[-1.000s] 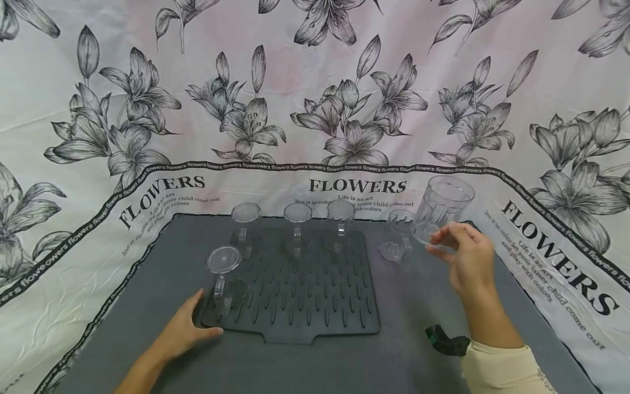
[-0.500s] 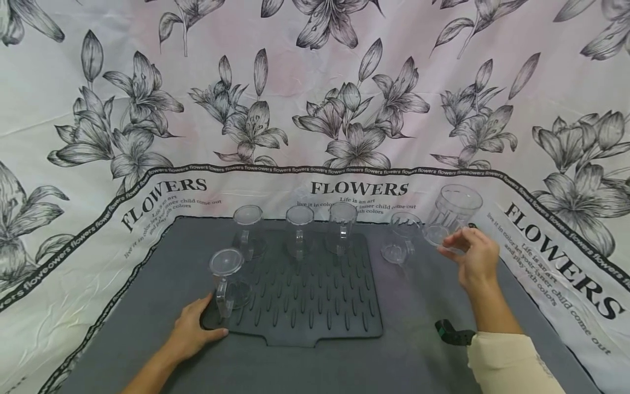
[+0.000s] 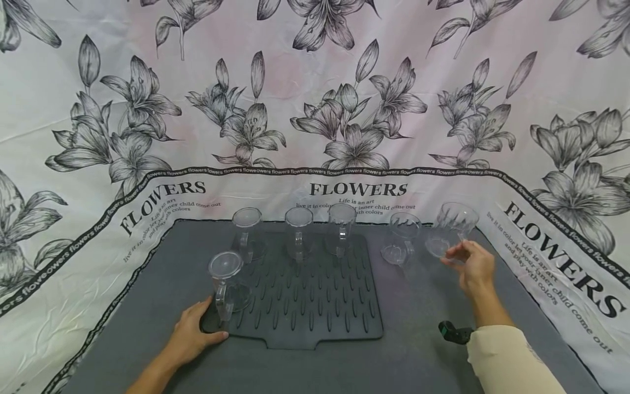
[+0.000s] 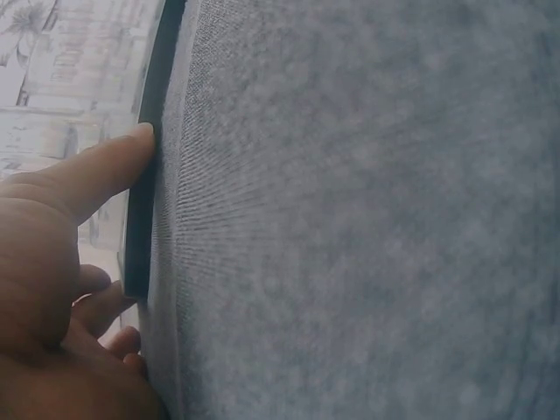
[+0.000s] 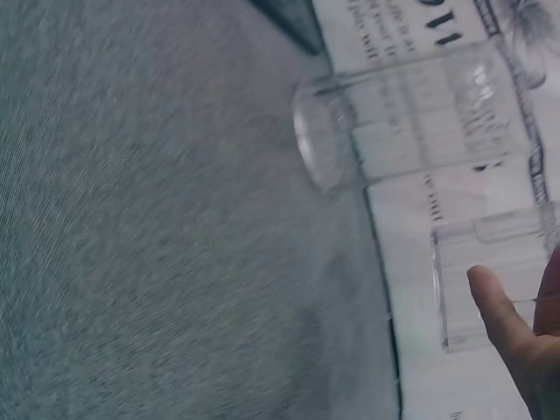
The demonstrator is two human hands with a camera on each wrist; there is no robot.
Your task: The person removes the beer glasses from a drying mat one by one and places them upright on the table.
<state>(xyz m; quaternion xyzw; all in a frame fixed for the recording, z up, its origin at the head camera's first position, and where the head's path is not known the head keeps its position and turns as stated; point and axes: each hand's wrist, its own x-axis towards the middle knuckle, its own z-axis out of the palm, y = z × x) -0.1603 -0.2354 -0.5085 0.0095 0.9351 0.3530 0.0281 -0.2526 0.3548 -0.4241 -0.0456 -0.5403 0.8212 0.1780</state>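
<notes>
My right hand (image 3: 476,268) pinches the handle side of a clear mug (image 3: 458,219) at the back right. The mug is mouth up and low over the table; whether its base touches is unclear. In the right wrist view, a finger lies across the held mug (image 5: 453,249). Just left of it stands another clear mug (image 3: 404,232), mouth up. My left hand (image 3: 189,331) rests at the near left corner of a dark ridged drying mat (image 3: 315,298), thumb on the front edge, fingers along the side. A clear mug (image 3: 226,268) stands upside down on that corner.
Three more upside-down clear mugs, a left one (image 3: 247,232), a middle one (image 3: 298,232) and a right one (image 3: 342,230), line the mat's back edge. A flower-printed cloth (image 3: 354,109) hangs behind the grey table (image 3: 413,317). A black strap-like piece (image 3: 454,332) sits by the right sleeve.
My right hand has moved slightly right and down with the mug, lowering it towards the table beside the other mug. My left hand has settled closer against the mat's corner.
</notes>
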